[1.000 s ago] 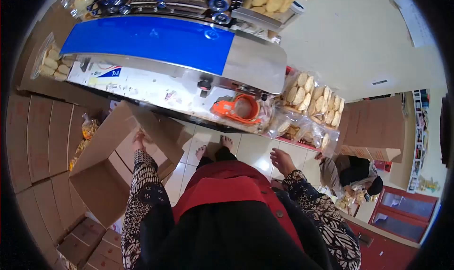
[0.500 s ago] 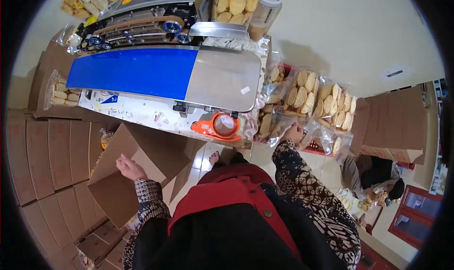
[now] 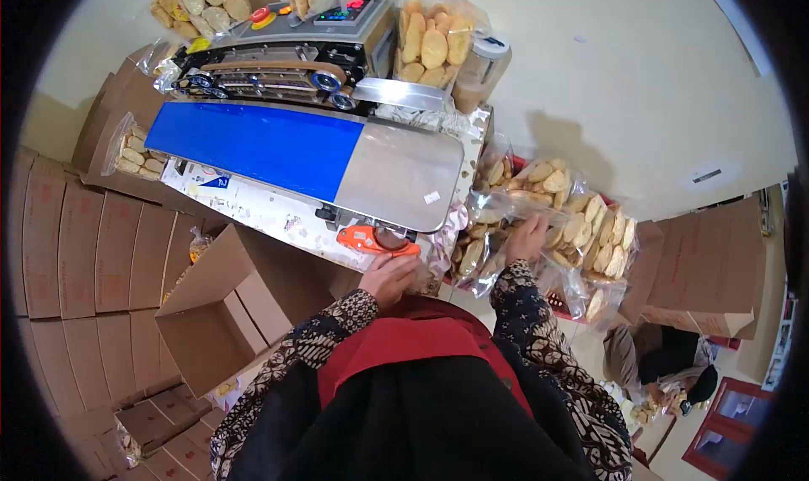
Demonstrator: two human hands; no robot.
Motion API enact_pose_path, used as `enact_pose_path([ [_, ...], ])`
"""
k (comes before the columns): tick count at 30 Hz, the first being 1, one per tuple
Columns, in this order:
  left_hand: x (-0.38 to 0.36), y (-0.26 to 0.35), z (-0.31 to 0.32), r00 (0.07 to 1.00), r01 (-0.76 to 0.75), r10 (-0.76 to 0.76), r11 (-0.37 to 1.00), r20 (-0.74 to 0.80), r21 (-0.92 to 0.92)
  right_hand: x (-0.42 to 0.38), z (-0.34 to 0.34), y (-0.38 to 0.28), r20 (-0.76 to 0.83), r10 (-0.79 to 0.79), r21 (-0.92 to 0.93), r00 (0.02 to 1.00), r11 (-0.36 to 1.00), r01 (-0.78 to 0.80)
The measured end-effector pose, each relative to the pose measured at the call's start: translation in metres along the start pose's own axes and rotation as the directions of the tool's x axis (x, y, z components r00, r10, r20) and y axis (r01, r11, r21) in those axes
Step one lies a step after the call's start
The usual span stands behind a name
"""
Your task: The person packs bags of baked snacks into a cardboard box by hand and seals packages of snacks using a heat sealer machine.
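My left hand (image 3: 390,279) lies at the table's front edge, fingers stretched out and touching or overlapping the lower part of an orange tape dispenser (image 3: 358,237). What its fingertips press on is partly hidden. To the right, my right hand (image 3: 527,239) has its fingers closed on the clear top of a plastic bag of crackers (image 3: 543,182) in a red crate (image 3: 556,302). Several more clear bags of pale oval crackers (image 3: 598,232) stand in that crate around the hand.
A sealing machine (image 3: 270,77) with a blue conveyor belt (image 3: 253,148) and steel end plate (image 3: 404,173) takes up the table. An open carton (image 3: 206,334) stands at left, before stacked boxes (image 3: 80,249). Another person (image 3: 670,359) sits low at right.
My left hand has come from over the open carton rightward to the tape dispenser. My right hand stays among the bags, where the rear bag now leans over. The view has shifted slightly.
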State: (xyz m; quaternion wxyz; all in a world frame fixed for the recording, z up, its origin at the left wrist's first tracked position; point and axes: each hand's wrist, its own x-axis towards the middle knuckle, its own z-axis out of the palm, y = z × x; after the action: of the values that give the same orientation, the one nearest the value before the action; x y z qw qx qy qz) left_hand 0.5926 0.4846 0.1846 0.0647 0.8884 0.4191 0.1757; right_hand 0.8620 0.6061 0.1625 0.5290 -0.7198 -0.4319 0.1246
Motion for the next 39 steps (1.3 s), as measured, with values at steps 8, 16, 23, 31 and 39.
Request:
enact_pose_path([
  [8, 0.036, -0.001, -0.091, 0.94, -0.28, 0.215, 0.931, -0.266, -0.234, 0.099, -0.112, -0.187, 0.519, -0.21, 0.407, 0.828, 0.913, -0.024],
  [16, 0.09, -0.05, -0.146, 0.993, 0.086, 0.097, -0.205, 0.067, -0.975, 0.084, -0.059, -0.325, 0.715, -0.684, 0.518, 0.145, 0.378, -0.767],
  [23, 0.005, -0.052, -0.138, 0.936, 0.209, -0.096, -0.623, 0.338, -0.754, 0.107, 0.042, -0.25, 0.899, -0.438, 0.149, -0.008, 0.323, -0.935],
  [31, -0.013, -0.052, -0.142, 0.831, 0.058, -0.388, -0.652, 0.398, -0.756, 0.061, 0.06, -0.229, 0.911, -0.006, 0.29, 0.412, 0.719, -0.631],
  [39, -0.017, -0.065, -0.157, 0.777, -0.133, -0.512, -0.703, 0.366, -0.699, 0.056, 0.093, -0.245, 0.839, -0.136, 0.277, 0.527, 0.94, -0.198],
])
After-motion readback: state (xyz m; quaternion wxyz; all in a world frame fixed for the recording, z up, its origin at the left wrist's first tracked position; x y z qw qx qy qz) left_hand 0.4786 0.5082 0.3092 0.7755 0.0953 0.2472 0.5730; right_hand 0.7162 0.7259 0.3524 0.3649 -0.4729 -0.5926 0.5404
